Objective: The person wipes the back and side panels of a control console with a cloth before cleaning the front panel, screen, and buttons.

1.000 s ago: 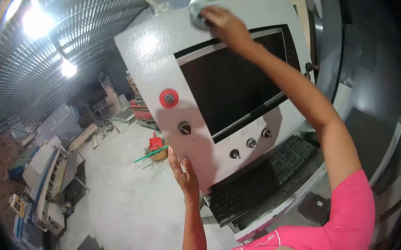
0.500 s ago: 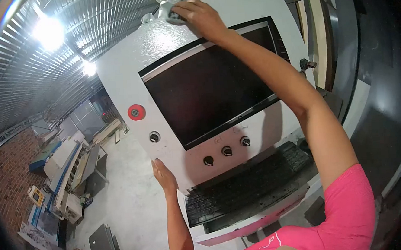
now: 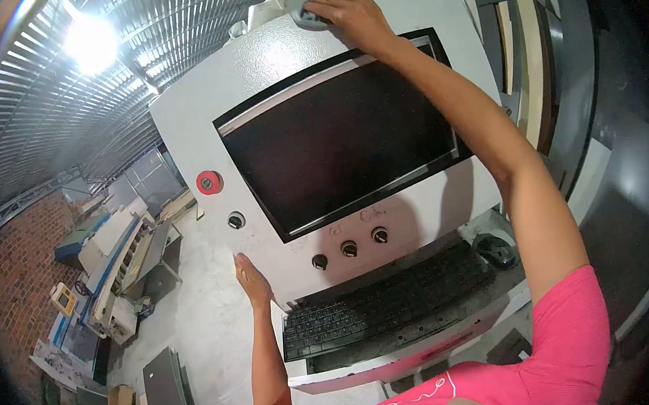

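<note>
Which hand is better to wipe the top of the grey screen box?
Right. The right hand holds the cloth at the top of the panel; the left hand rests low on its left edge.

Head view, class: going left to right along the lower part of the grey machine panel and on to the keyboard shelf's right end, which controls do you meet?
Round red push button → single black rotary knob → row of three small black knobs → dark computer mouse.

Lt grey speckled panel, blk screen. Red button, blk keyboard. Grey cloth; pink shirt w/ white stitching.
</note>
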### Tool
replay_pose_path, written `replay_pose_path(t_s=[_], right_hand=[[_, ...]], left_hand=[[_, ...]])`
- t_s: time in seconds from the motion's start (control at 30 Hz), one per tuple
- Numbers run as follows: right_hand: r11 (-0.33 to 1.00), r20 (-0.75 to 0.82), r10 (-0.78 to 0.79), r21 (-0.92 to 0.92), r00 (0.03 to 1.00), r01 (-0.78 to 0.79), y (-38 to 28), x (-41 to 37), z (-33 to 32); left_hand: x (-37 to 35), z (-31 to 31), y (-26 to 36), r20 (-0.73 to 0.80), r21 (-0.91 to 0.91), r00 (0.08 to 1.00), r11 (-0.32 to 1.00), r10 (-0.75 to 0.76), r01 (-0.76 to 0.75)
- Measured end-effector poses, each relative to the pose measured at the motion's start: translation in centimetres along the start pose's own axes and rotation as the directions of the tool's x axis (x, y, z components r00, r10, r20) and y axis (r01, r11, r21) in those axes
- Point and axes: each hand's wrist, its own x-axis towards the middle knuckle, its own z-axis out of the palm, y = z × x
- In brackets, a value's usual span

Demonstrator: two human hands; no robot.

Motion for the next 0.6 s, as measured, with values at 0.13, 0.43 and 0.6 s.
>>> replay_pose_path(t_s=[0.13, 0.43, 0.6], right_hand=[[1.0, -0.021, 0.008, 0.021, 1.0, -0.008, -0.2, -1.0, -0.1], [0.995, 0.118, -0.002, -0.094, 0.993, 0.013, 4.9, -6.3, -3.2], [0.995, 0.048, 0.068, 0.072, 0.997, -0.071, 5.7, -1.4, -1.6]], left_hand=[[0.3, 0.1, -2.1, -0.019, -0.034, 1.0, 0.999, 0.008, -0.009], [0.1, 0.4, -1.4, -0.072, -0.058, 0.997, 0.998, -0.008, 0.004], [0.4, 0.3, -3.1, -0.105, 0.021, 0.994, 1.0, 0.009, -0.007]])
